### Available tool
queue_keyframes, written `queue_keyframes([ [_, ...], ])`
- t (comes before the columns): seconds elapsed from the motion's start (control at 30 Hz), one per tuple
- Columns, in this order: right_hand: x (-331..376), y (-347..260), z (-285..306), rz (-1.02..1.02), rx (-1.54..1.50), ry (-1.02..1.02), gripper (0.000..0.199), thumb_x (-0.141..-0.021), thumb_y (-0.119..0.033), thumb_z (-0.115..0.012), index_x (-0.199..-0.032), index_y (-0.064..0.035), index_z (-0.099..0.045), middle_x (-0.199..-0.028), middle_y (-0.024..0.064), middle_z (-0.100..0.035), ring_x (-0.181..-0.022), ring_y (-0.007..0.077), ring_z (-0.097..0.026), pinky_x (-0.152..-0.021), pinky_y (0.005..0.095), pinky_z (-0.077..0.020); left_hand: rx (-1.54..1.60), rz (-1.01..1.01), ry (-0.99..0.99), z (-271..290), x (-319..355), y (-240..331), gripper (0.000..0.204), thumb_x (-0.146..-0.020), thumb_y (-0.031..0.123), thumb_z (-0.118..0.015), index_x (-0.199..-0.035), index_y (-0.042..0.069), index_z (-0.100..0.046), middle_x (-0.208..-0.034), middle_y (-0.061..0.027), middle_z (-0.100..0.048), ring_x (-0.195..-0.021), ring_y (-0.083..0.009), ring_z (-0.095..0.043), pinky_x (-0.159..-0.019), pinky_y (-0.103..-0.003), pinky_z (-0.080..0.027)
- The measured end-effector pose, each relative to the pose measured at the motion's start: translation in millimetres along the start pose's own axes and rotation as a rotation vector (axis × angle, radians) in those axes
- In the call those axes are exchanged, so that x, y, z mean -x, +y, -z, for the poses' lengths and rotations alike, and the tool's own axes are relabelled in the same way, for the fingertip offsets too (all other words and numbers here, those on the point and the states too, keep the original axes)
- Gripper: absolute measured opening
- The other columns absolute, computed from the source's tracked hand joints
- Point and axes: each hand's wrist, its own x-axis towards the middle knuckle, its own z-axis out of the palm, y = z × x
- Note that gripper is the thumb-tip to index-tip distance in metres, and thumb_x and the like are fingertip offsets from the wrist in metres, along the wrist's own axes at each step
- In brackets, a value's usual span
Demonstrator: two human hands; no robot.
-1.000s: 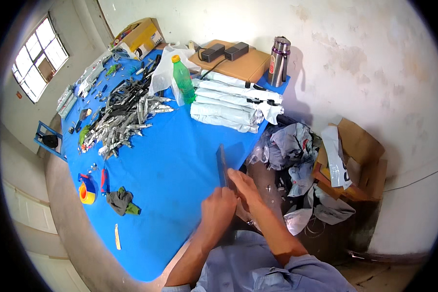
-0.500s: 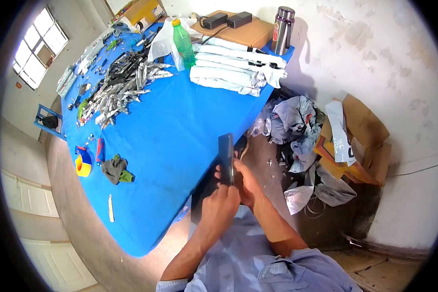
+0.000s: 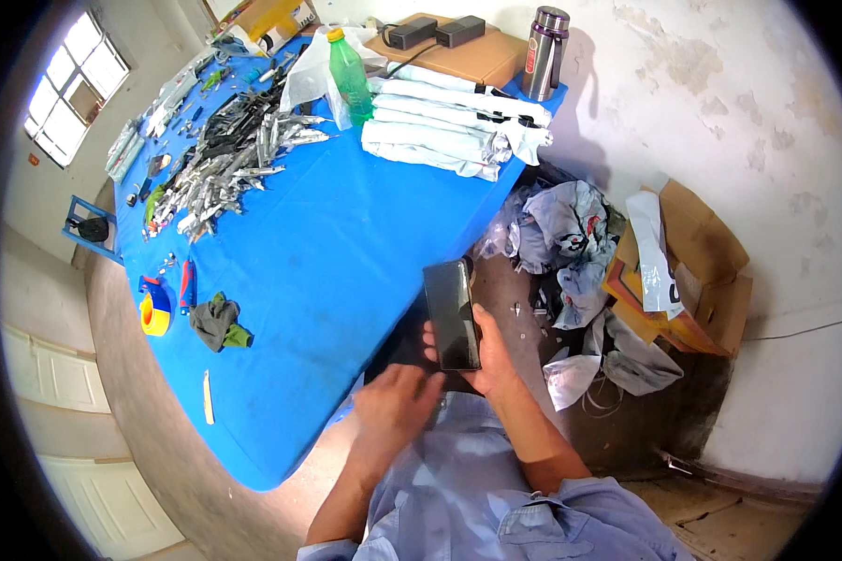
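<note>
- Window with bright panes, far left.
- Roll of yellow tape, at the left edge of the blue desk; a red-and-blue tool lies just right of it.
- Pale strip, flat on the desk, near left.
- Grey-and-green cloth, crumpled, farther than the strip.
- Heap of slim silvery and black pieces, spread over the far left part of the desk.
- Green bottle with a yellow cap, standing right of the heap.
- Left hand, near, beside the phone's near end; it is blurred, so I cannot tell whether its fingers are together or touch the phone.
- 2 black power adapters on a brown box, far side.
- Dark phone, held screen up just off the desk's near right edge.
- White bundles, side by side on the desk.
- Right hand, fingers clamped on the phone's 2 long sides.
- Steel flask, upright, far right corner.
- Grey bags, heaped right of the desk.
- Open carton, farthest right.
</note>
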Motion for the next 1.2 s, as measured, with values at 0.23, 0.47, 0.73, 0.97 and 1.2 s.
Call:
queue_keyframes([
  [0.23, -4, 4, 17, -0.013, -0.193, -0.178, 0.063, -0.107, -0.054, -0.047, -0.143, -0.0040, -0.059, -0.129, 0.0265, -0.069, -0.110, 0.0424, -0.073, -0.091, 0.0586, -0.0616, -0.057, 0.273, 0.269, 21, -10, -99, 0.020, -0.091, 0.020, -0.083, -0.090, 0.003, -0.072, -0.076, -0.0118, -0.070, -0.061, -0.0251, -0.067, -0.057, -0.036, -0.053],
  [0.47, -5, 1, 15, -0.004, -0.218, -0.283, 0.063, -0.107, -0.052, -0.046, -0.150, -0.0065, -0.054, -0.135, 0.0259, -0.067, -0.112, 0.0430, -0.072, -0.088, 0.0578, -0.0625, 0.237, 0.529, 0.374, 21, -13, -142, 0.023, -0.099, 0.019, -0.077, -0.090, -0.002, -0.069, -0.071, -0.0054, -0.064, -0.064, -0.0113, -0.058, -0.060, -0.029, -0.048],
  [0.73, -3, -1, 11, 0.027, -0.158, -0.254, 0.071, -0.105, -0.050, -0.043, -0.154, 0.0010, -0.045, -0.140, 0.0323, -0.061, -0.115, 0.0435, -0.069, -0.090, 0.0557, -0.0613, 0.200, 0.441, 0.375, 20, -13, -141, 0.023, -0.100, 0.019, -0.075, -0.091, -0.002, -0.069, -0.072, -0.0047, -0.063, -0.064, -0.0107, -0.054, -0.059, -0.029, -0.045],
  [0.97, -6, 0, 14, 0.008, -0.203, -0.282, 0.070, -0.105, -0.051, -0.044, -0.155, -0.0012, -0.045, -0.140, 0.0319, -0.061, -0.116, 0.0434, -0.069, -0.091, 0.0562, -0.0611, 0.208, 0.449, 0.389, 19, -14, -140, 0.023, -0.100, 0.018, -0.076, -0.091, -0.001, -0.069, -0.071, -0.0045, -0.062, -0.063, -0.0105, -0.053, -0.059, -0.029, -0.045],
  [1.2, -4, -2, 12, 0.010, -0.197, -0.290, 0.069, -0.105, -0.051, -0.044, -0.154, -0.0014, -0.046, -0.139, 0.0314, -0.062, -0.116, 0.0434, -0.069, -0.092, 0.0561, -0.0611, 0.241, 0.472, 0.393, 19, -14, -138, 0.020, -0.099, 0.015, -0.076, -0.090, -0.002, -0.069, -0.070, -0.0043, -0.062, -0.063, -0.0097, -0.053, -0.058, -0.028, -0.044],
])
